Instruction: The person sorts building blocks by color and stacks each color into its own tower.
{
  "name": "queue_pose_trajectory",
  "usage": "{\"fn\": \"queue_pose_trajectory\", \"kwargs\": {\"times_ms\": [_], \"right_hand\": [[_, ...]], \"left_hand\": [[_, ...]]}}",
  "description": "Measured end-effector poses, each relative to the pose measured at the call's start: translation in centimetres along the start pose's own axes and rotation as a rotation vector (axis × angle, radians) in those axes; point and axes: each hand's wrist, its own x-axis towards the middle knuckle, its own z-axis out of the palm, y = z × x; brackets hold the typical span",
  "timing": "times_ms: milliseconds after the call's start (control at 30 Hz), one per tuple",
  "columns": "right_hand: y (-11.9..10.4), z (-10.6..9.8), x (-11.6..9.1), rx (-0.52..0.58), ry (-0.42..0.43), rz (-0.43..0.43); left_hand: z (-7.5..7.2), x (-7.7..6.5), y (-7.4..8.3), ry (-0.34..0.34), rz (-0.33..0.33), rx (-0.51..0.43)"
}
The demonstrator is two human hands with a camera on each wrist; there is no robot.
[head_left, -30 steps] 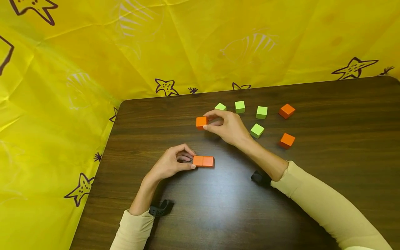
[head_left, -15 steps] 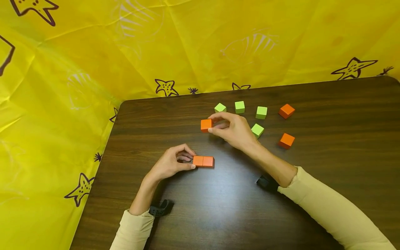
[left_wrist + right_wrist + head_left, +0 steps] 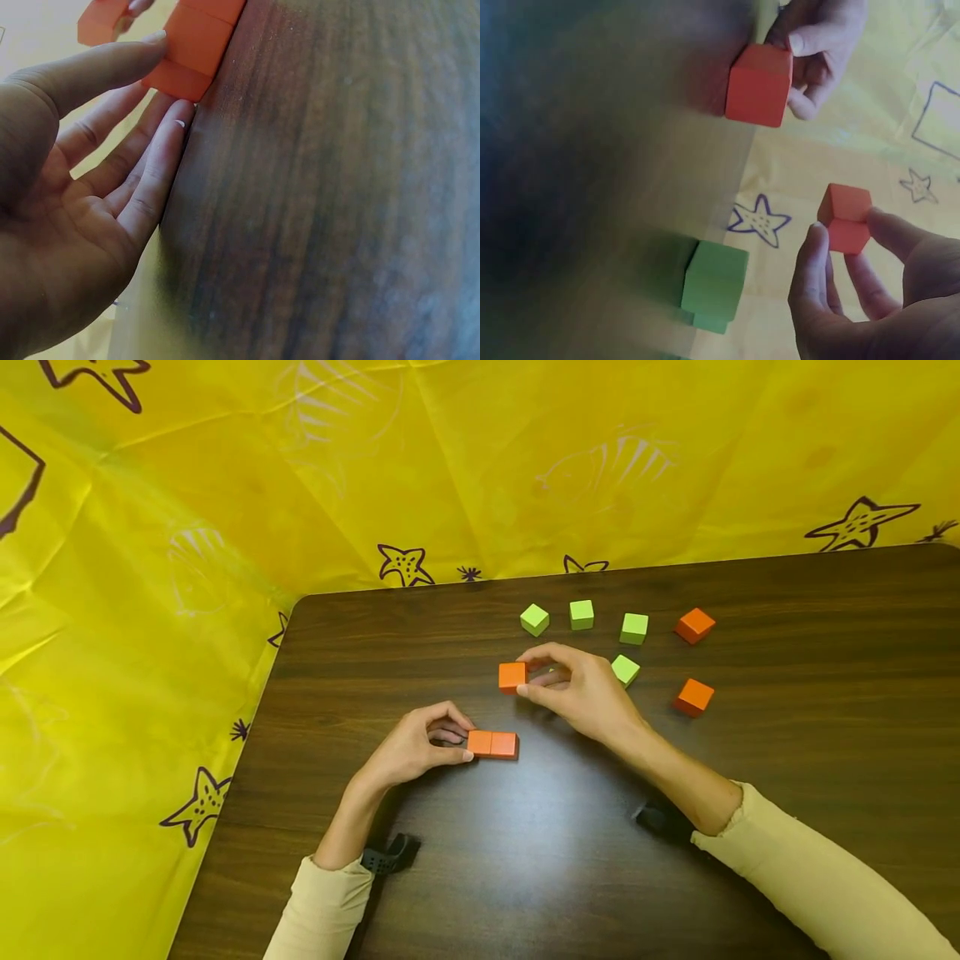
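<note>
Two orange cubes lie side by side in a row on the dark wooden table. My left hand pinches the row's left cube between thumb and fingers. Above the table, my right hand holds another orange cube by its right side, thumb on the near edge and fingers on the far one. The right wrist view shows this held cube raised off the tabletop. The held cube is apart from the row, farther back and slightly to the right. A green cube is mostly hidden behind the right hand.
Several green cubes are spread behind and beside the right hand. Two loose orange cubes sit farther right. A yellow cloth with starfish drawings hangs along the table's back and left edges.
My right hand has moved right and nearer to me, carrying the orange cube. The left hand stays at the row. The head view has shifted slightly.
</note>
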Motion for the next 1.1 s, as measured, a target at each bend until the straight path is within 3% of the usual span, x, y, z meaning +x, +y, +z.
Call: {"fn": "queue_pose_trajectory", "kwargs": {"times_ms": [333,1100], "right_hand": [[0.2,0.7,-1.1,0.006,-0.003,-0.017],[-0.5,2.9,-1.7,0.01,-0.054,-0.104]], "left_hand": [[0.0,-0.1,0.0,0.001,0.003,0.006],[0.1,0.0,0.2,-0.015,0.004,-0.02]]}}
